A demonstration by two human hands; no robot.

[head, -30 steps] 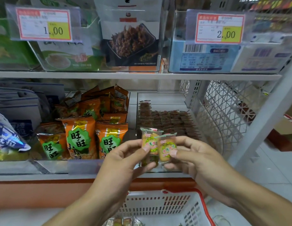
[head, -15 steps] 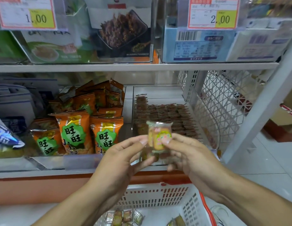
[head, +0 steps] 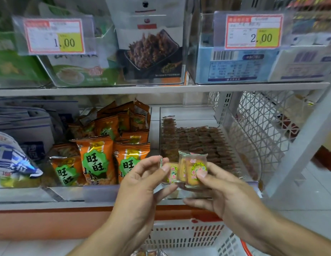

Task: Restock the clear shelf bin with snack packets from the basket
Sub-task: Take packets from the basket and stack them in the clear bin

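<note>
1. Since half a second before, the packets I had held stacked together had come apart: one stayed in each hand, side by side.
2. My left hand [head: 140,183] pinched one snack packet [head: 170,172] by its edge between thumb and fingertips.
3. My right hand [head: 225,191] pinched the other snack packets [head: 195,169], thumb on the front.
4. Both were raised just in front of the clear shelf bin [head: 233,126], which held rows of brown packets [head: 198,139].
5. Below my wrists sat the basket [head: 188,235], white with a red rim.
6. Orange snack bags [head: 95,159] filled the neighbouring bin on the left.
</note>
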